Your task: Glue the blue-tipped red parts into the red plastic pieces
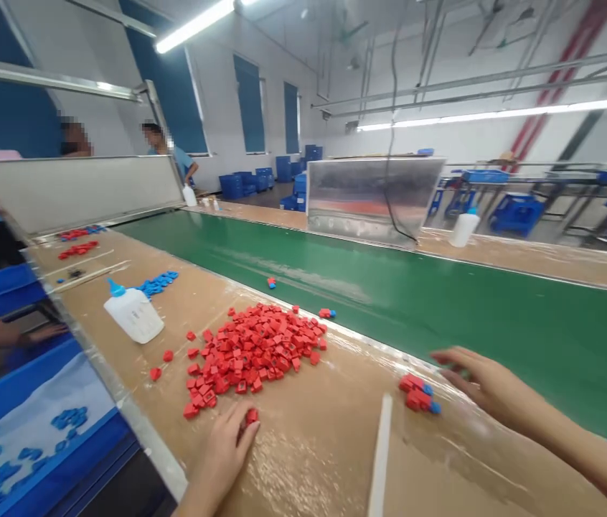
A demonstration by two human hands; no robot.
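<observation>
My left hand rests low at the near edge of a heap of small red blocks, with thumb and forefinger closed around one red block. Out over the edge of the green belt, my right hand is stretched with fingers apart, and nothing shows in it. Just left of it on the brown board lie a few red pieces with blue ends. Another red-and-blue piece sits at the belt's edge, beyond the heap.
A white bottle with a blue cap leans beside blue parts. The green belt carries a small red-and-blue piece. A white strip lies on the board. Left stands a blue bin; another person's arm reaches in.
</observation>
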